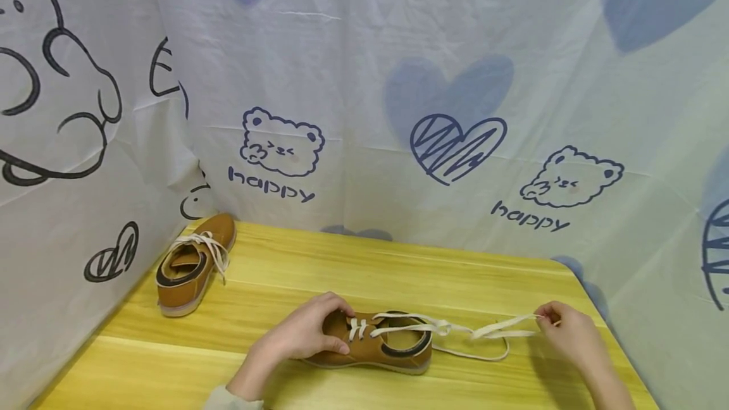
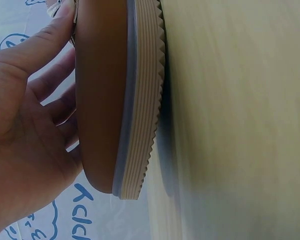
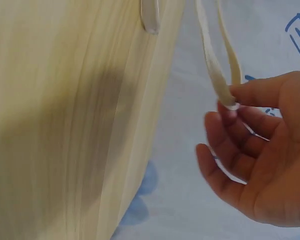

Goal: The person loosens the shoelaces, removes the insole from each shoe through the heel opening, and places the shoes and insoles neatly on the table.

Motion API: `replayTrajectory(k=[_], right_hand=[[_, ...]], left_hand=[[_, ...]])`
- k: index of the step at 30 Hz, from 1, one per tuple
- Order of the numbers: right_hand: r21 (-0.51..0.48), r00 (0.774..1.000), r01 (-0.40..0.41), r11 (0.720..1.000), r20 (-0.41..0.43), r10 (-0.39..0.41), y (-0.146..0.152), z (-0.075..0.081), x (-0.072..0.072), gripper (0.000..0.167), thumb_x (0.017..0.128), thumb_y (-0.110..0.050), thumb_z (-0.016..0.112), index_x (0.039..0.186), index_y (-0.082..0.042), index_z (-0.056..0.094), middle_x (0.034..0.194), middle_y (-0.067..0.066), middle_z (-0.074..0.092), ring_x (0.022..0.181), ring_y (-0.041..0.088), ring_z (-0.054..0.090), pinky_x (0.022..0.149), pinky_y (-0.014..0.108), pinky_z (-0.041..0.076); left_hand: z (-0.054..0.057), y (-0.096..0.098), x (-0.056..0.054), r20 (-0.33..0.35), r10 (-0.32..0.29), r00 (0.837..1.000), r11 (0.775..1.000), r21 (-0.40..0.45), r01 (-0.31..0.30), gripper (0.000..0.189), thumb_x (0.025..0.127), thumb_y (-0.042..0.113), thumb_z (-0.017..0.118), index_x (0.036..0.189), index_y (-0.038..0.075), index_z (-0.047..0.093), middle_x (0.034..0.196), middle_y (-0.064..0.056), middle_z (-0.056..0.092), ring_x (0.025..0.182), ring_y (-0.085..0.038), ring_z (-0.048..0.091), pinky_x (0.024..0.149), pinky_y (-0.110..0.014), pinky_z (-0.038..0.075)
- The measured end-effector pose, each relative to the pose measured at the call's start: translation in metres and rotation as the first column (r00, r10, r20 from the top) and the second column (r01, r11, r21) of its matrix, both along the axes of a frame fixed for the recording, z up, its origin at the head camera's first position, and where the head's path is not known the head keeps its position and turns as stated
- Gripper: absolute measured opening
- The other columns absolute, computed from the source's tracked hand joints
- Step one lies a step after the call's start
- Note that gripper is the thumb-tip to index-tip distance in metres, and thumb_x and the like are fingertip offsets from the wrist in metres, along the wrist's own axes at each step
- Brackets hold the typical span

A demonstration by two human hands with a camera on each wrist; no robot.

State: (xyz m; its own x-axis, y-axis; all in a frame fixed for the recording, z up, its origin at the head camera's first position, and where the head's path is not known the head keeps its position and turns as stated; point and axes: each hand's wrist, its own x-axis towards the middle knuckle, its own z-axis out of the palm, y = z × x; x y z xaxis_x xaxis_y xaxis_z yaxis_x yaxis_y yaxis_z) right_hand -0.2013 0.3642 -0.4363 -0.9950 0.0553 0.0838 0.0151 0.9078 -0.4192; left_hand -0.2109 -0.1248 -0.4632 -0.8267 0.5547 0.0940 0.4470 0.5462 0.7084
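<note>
A brown lace-up shoe (image 1: pixel 370 350) lies on the table with its toe to the left. My left hand (image 1: pixel 316 331) grips its front part, thumb on the near side and fingers over the far side. In the left wrist view the shoe's ridged pale sole (image 2: pixel 144 100) shows side-on. To the right of the shoe, my right hand (image 1: pixel 569 331) pinches the cream shoelace (image 1: pixel 501 328) between thumb and fingertip. The lace runs taut from the eyelets across the opening, with a loose knot part way. In the right wrist view a bend of lace (image 3: pixel 215 75) comes down to the fingertips.
A matching brown shoe (image 1: pixel 182 283) with its lace tied in a bow stands at the table's back left corner. The yellow wood-grain table (image 1: pixel 319 264) meets a printed cloth (image 1: pixel 364 163) at the back and left. One loop of lace lies on the tabletop.
</note>
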Motion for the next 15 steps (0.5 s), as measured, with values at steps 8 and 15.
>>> replayTrajectory(k=[8,15], right_hand=[[-0.007,0.993,-0.085,0.996,0.086,0.085,-0.005,-0.004,0.002,0.029,0.095,-0.02,0.073,0.117,0.0,0.072,0.101,0.005,0.071,0.086,0.021,0.067,0.073,0.042,0.054],[-0.191,0.963,-0.254,0.948,-0.142,0.229,-0.063,0.0,0.006,0.018,0.098,-0.015,0.074,0.115,-0.01,0.075,0.11,0.006,0.072,0.093,0.016,0.067,0.077,0.03,0.058]], left_hand=[[-0.002,0.001,0.0,-0.006,-0.002,1.0,1.0,-0.029,0.002,0.055,0.08,0.038,0.089,0.126,0.016,0.067,0.133,0.0,0.061,0.131,-0.032,0.055,0.112,-0.056,0.043],[0.007,0.004,0.005,-0.065,-0.027,0.997,0.999,-0.049,0.024,0.053,0.083,0.032,0.089,0.127,0.012,0.066,0.13,-0.001,0.062,0.127,-0.029,0.058,0.11,-0.052,0.047]])
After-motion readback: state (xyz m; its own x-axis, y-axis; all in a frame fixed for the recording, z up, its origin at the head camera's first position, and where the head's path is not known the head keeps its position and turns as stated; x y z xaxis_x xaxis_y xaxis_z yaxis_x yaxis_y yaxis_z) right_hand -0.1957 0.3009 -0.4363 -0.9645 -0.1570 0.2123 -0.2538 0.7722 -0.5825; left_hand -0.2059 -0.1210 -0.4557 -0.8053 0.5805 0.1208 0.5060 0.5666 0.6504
